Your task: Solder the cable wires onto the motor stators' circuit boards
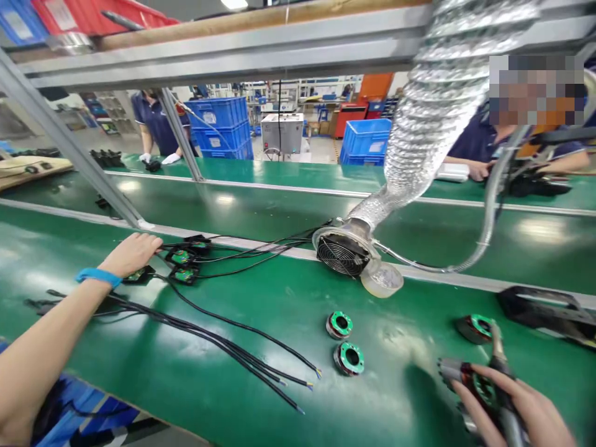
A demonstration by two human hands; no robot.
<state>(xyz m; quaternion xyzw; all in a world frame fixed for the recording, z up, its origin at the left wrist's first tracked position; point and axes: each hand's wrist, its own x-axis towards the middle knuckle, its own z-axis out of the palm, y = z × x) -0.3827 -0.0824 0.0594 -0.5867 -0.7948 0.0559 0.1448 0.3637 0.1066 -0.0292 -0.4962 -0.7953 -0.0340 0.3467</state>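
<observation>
My left hand [133, 256], with a blue wristband, reaches over a group of black housings with green circuit boards [185, 274]. Its fingers are bent together at the housings and their cables; what is under the fingertips is hidden. At the lower right, my right hand [526, 403] closes around a copper-wound motor stator [455, 371]. A dark, rod-like tool [505, 397] crosses the same hand, its kind unclear. Just beyond it sits another stator [475, 328] with a green ring board. Two more stators, one farther [339, 324] and one nearer [349, 359], stand mid-bench.
Black cables [223, 344] with stripped ends lie across the green bench [279, 310]. A fume fan [342, 254] on a foil duct [419, 124] stands mid-bench, beside a clear cup [382, 279]. A black case [549, 310] lies right. Two people work opposite.
</observation>
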